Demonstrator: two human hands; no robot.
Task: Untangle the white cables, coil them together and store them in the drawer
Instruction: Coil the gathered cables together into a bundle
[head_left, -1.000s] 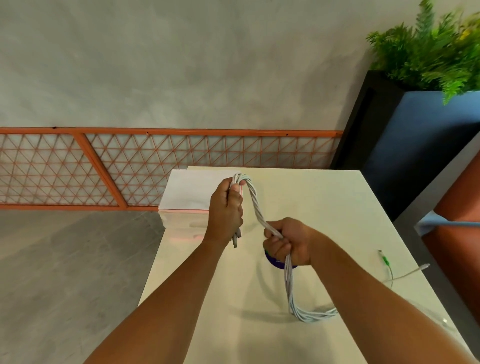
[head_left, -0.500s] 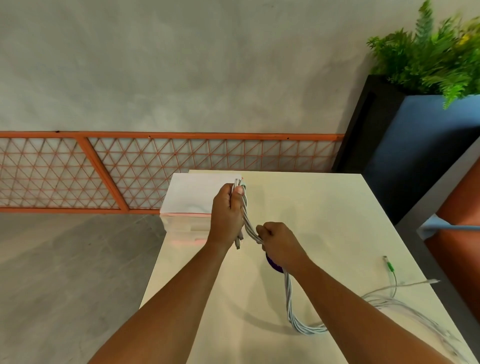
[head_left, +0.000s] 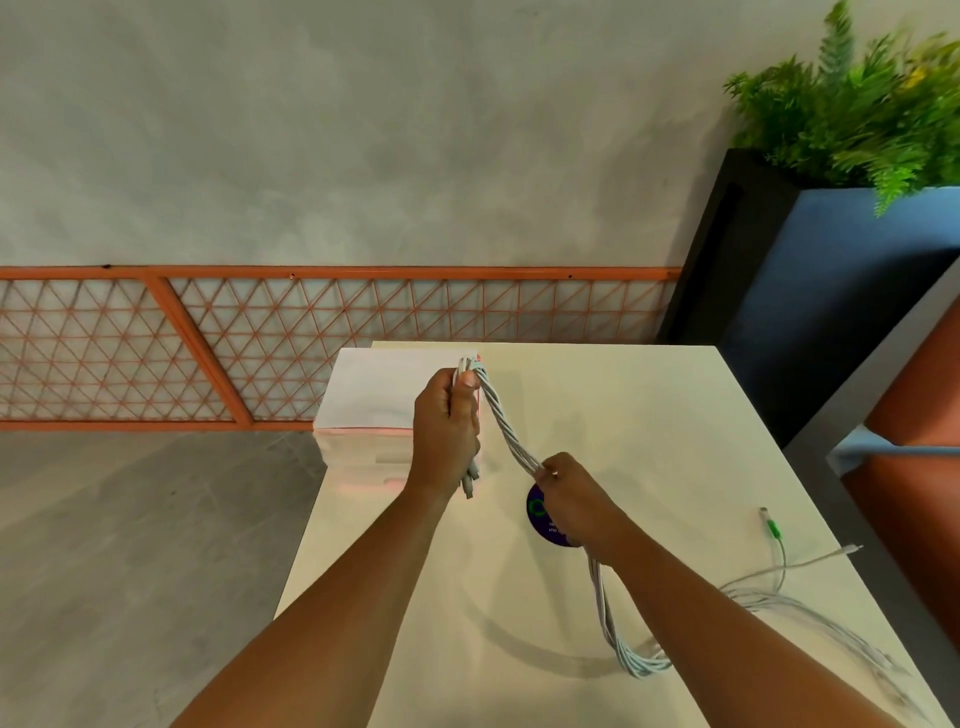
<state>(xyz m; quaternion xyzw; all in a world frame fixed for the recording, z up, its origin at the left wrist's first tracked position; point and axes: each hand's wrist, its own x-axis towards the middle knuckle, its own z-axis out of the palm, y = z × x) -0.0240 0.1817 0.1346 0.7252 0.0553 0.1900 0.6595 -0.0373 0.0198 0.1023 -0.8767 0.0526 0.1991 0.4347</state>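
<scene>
**Twisted white cables held up between both hands over a cream table**

The table (head_left: 649, 415) is a plain matte cream top with a round purple sticker (head_left: 540, 512) on it, partly covered by the right hand. At its far-left corner sits a white block (head_left: 374, 395) with a pinkish edge — can't tell what it really is. Behind the table there's a grey concrete wall (head_left: 363, 130), an orange lattice fence (head_left: 311, 343) running along its base, and grey floor (head_left: 130, 545) off to the left. On the right is a black-and-blue planter (head_left: 831, 312) with a fern (head_left: 872, 114), plus something rust-coloured (head_left: 914, 415) cut off by the frame edge.

The white cables (head_left: 506, 426) are up above the table, twisted like a rope between the two hands. The left hand (head_left: 447, 431) is wrapped round the upper end of the bundle with the thumb pressed on top, and a few plugs poke out below the fist. The right hand (head_left: 571, 499) is lower and nearer, fingers closed round the twist.

Below it the bundle drops to the tabletop, loops, and goes under the right forearm, so that stretch is hidden. Loose strands trail toward the near-right edge and get blurry there — I can't count them. One end with a green tip (head_left: 774, 530) lies on the table well apart from the hands, with a thin plug end (head_left: 852, 548) near it.
</scene>
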